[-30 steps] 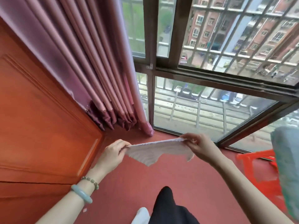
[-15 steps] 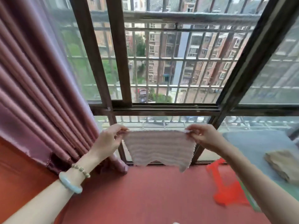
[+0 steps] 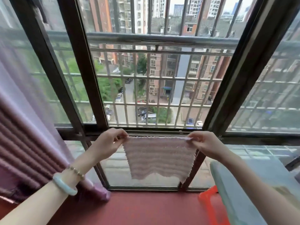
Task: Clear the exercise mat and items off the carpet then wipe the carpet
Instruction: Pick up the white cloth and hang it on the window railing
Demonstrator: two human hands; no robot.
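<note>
A pale pink ribbed cloth (image 3: pixel 158 157) hangs spread flat in front of the window, its top edge level with the window's middle rail. My left hand (image 3: pixel 109 143) pinches the cloth's top left corner. My right hand (image 3: pixel 204 144) pinches the top right corner. The red carpet (image 3: pixel 146 208) lies below, along the foot of the window. No exercise mat can be made out in this view.
A dark-framed window (image 3: pixel 90 78) with metal bars fills the view ahead. A mauve curtain (image 3: pixel 24 135) hangs at the left. A red plastic stool (image 3: pixel 211 202) and a pale green padded surface (image 3: pixel 235 192) stand at the lower right.
My view has swung up from the floor to the window. Both hands have lifted the cloth and stretched it flat, from a slack hold near the carpet to window-rail height.
</note>
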